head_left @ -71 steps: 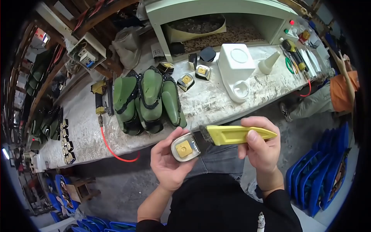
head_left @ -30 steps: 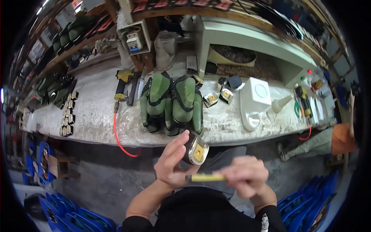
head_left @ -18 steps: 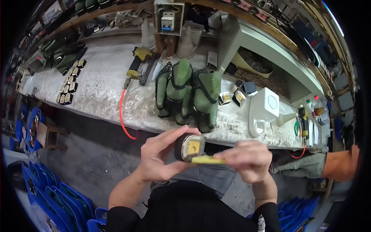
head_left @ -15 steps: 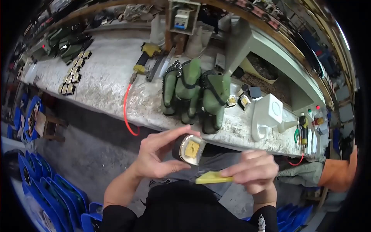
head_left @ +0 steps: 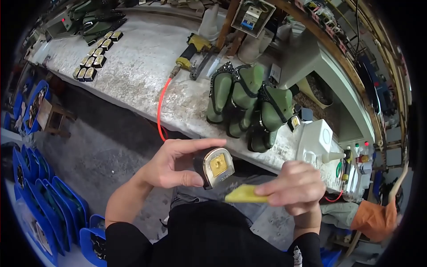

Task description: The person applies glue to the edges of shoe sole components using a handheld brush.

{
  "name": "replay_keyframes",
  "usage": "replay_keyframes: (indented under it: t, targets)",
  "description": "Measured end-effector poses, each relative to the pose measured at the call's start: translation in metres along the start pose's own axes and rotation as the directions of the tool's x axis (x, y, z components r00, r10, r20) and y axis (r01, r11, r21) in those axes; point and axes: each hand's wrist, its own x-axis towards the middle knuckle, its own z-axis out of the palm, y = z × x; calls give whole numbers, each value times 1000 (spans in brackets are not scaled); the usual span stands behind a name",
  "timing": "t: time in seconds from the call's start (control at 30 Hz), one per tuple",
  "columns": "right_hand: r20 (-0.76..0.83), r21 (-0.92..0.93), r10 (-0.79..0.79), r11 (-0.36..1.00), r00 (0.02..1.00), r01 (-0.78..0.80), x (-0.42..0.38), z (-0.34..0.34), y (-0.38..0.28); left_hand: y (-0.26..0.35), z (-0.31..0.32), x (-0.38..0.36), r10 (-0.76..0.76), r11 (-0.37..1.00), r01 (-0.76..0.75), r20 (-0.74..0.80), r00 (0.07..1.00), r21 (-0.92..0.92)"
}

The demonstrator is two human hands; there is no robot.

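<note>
My left hand (head_left: 180, 164) holds a dark shoe heel (head_left: 217, 165) between thumb and fingers, its pale end with a yellow square patch facing up. In my right hand (head_left: 296, 187) is a yellow-handled brush (head_left: 246, 194), pinched between thumb and fingers. The brush's blurred tip points left, just below the heel; whether they touch I cannot tell. Beyond my hands, green shoe lasts with dark glittery straps (head_left: 249, 84) stand grouped on the worktable (head_left: 129, 80).
Several heels (head_left: 91, 60) lie in rows at the table's far left. A yellow nail gun (head_left: 193, 50) with a red hose lies behind. At right are a white container (head_left: 316, 135) and bottles. Blue racks (head_left: 49, 213) stand lower left; a person in orange (head_left: 373, 220) is far right.
The view has shifted, so the table items appear farther right. The heel is turned slightly in my left hand, and the brush has come a little closer to it.
</note>
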Motion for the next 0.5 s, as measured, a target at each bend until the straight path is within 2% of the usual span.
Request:
replay_keyframes:
  t: [0.07, 0.2, 0.37, 0.43, 0.47, 0.5]
  targets:
    - [-5, -9, -34, 999, 999, 34, -1, 3, -3, 2, -4, -4, -24, 1000, 24, 11, 1000, -20]
    - [124, -19, 36, 999, 992, -34, 12, 3, -9, 16, -10, -11, -83, 995, 87, 72, 994, -50]
    - [116, -31, 94, 995, 989, -91, 19, -2, 9, 23, -21, -11, -67, 998, 68, 70, 995, -9]
    - [54, 10, 57, 998, 997, -57, 8, -6, 11, 35, -33, -8, -13, 988, 12, 6, 1000, 156]
    - [60, 33, 38, 999, 997, -40, 2, -8, 12, 40, -48, -7, -12, 985, 14, -17, 1000, 174]
    - [-61, 139, 83, 988, 995, -74, -3, -10, 15, 46, -75, -1, -40, 969, 57, -73, 997, 239]
